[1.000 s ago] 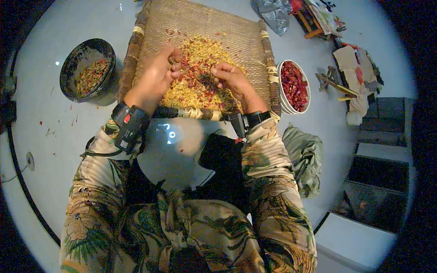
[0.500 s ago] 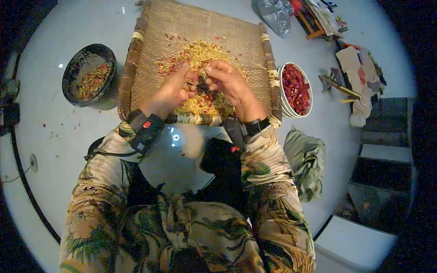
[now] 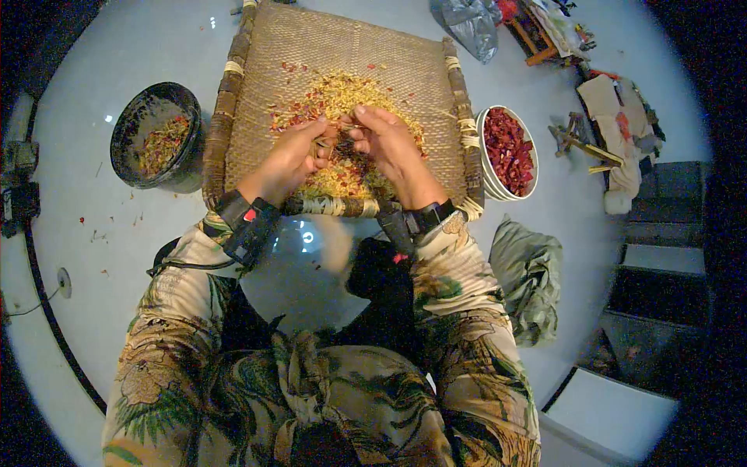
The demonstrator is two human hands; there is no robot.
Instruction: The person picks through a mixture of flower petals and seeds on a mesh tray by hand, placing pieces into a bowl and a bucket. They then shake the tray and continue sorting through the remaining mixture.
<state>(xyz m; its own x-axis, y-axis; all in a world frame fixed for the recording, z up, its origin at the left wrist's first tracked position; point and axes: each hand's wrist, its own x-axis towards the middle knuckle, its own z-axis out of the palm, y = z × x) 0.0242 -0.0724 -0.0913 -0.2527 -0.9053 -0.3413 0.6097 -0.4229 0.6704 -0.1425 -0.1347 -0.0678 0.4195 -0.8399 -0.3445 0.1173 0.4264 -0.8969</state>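
Note:
A woven tray with a wooden frame bears a pile of yellow seeds mixed with red bits. Over the pile's near part, my left hand is closed, fingertips pinched on something I cannot make out. Just to its right, my right hand is also closed, thumb and forefinger together on something too small to name. The fingertips of both hands are close together. Darker material shows on the tray between and below them.
Left of the tray stands a black bucket with red and yellow bits inside. At its right are stacked white buckets holding red pieces. A green sack lies nearer; a grey plastic bag lies at the top.
My hands have stayed over the pile with only small finger movements. The view has shifted slightly.

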